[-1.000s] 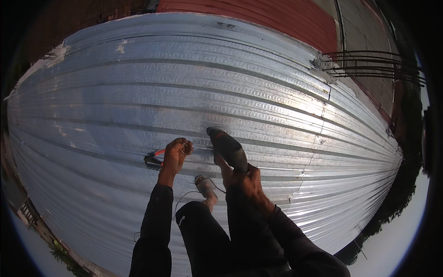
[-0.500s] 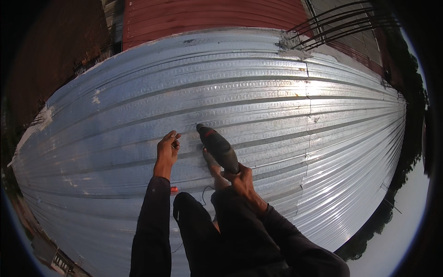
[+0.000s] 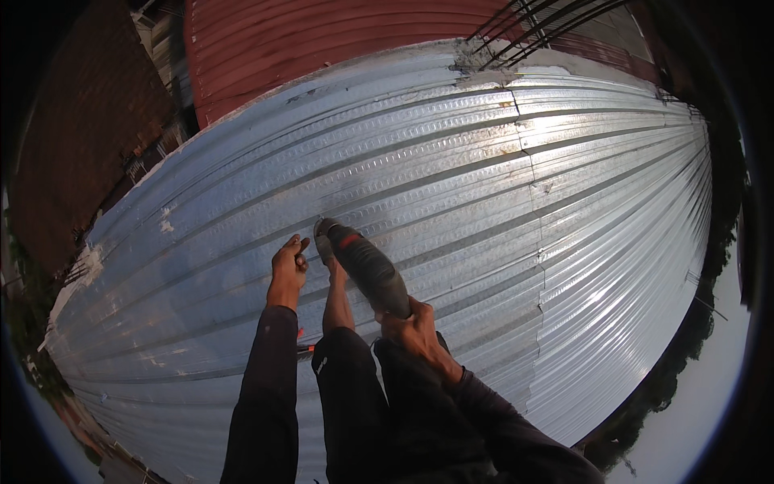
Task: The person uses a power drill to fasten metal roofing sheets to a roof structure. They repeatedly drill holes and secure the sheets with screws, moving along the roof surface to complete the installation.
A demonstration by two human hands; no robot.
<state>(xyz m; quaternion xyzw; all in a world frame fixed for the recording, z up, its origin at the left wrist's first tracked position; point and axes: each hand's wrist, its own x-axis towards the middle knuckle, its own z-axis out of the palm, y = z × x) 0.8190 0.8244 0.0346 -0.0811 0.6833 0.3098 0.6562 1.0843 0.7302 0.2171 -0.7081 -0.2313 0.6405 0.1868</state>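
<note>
My right hand [image 3: 415,331] is closed around the grip of a black power drill [image 3: 367,266] with a red band, its front end low over the silver corrugated roofing [image 3: 201,282]. My left hand [image 3: 290,262], left of the drill's front, has its fingers curled and pinched, apparently on something too small to make out. Behind the drill, a foot in a dark shoe [image 3: 322,242] stands on the ribbed metal. An orange-and-black tool [image 3: 306,348] lies partly hidden beside my dark-trousered legs [image 3: 347,387].
Red roofing [image 3: 322,36] lies beyond the sheet's far edge, with bent rebar [image 3: 536,32] jutting from rough concrete [image 3: 476,56]. A rusty roof [image 3: 72,137] is at upper left. A seam [image 3: 532,185] crosses the sheets at right; trees and sky lie past the right edge.
My view has swung over the roof. My body and the drill have shifted, one foot now showing farther forward behind the drill. Both hands keep their grips, a little further left in view.
</note>
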